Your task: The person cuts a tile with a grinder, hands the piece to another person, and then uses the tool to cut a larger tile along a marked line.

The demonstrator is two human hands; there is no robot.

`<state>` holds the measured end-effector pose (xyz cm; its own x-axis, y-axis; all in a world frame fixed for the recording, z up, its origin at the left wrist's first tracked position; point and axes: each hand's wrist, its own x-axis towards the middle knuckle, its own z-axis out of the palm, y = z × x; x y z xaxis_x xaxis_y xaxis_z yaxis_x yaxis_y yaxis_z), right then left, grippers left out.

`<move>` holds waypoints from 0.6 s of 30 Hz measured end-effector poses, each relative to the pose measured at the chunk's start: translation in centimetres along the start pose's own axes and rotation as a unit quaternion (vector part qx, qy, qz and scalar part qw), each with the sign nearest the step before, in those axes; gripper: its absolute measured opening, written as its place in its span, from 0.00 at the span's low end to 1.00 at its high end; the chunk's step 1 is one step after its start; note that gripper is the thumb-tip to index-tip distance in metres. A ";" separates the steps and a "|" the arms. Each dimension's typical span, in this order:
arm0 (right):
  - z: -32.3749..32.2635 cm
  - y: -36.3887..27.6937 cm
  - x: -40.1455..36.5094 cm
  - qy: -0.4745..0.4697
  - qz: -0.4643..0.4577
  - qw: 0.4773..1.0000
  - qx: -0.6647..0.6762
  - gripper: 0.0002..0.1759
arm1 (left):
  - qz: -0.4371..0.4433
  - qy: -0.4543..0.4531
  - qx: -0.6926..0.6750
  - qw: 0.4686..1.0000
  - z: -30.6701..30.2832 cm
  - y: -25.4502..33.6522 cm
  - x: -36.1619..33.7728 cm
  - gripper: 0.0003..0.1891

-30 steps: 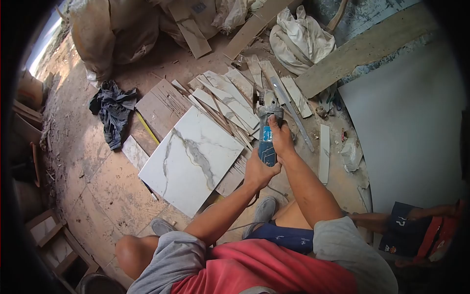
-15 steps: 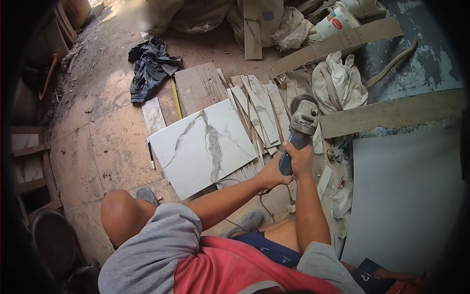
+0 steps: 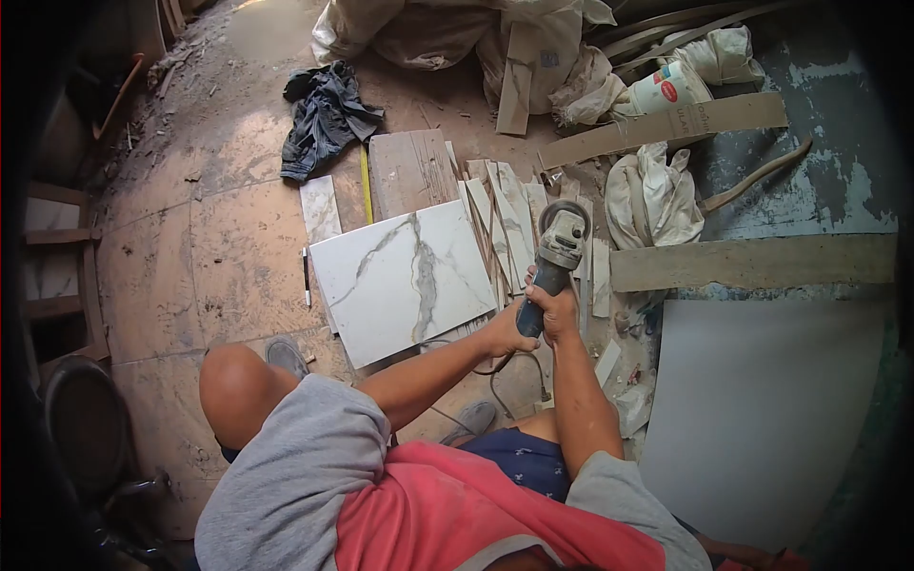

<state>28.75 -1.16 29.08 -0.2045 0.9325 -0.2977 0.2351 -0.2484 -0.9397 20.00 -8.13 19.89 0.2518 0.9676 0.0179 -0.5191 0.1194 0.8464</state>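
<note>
An angle grinder [image 3: 557,252] with a blue body and a round disc at its far end is held in both hands. My left hand [image 3: 509,333] wraps round the rear of its handle. Further forward, my right hand [image 3: 554,303] grips the body, close behind the metal head. A white tile [image 3: 405,281] with grey veins lies to the left of the grinder, on top of other boards. Narrow tile strips [image 3: 505,219] are scattered beside it, partly behind the disc. The grinder's cable runs down below my hands.
A dark cloth [image 3: 328,119], a yellow tape [image 3: 367,181] and a black-and-white pen [image 3: 307,276] lie on the floor. White sacks [image 3: 657,200], a wooden plank [image 3: 752,263] and a large grey sheet [image 3: 762,400] are at the right. A wooden frame [image 3: 59,238] stands at the left.
The view has shifted, so the tile and floor objects appear a little further right. The grinder and both hands have moved slightly left and down in view, and the grip looks unchanged.
</note>
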 end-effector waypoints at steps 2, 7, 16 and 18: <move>0.8 0.2 1.0 -0.017 -0.018 1.000 -0.005 0.27 | 0.000 -0.022 0.044 0.999 -2.3 1.3 -0.2 0.44; 3.0 2.2 5.1 0.015 -0.021 0.997 -0.069 0.24 | 0.010 0.445 0.444 0.777 -15.1 1.1 -5.8 0.27; 4.2 6.6 8.6 0.068 -0.041 0.937 -0.341 0.39 | -0.201 0.659 -0.040 0.724 -24.3 -4.8 -20.2 0.32; 5.1 7.0 9.0 0.063 -0.031 0.935 -0.348 0.38 | -0.202 0.651 0.020 0.732 -24.5 -5.2 -19.6 0.29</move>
<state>23.74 4.16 19.00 -0.1341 0.9740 -0.1828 0.7966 -0.0038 -0.6045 -2.26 -22.25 2.11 -0.6265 0.2508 -0.7380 -0.5865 0.4719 0.6583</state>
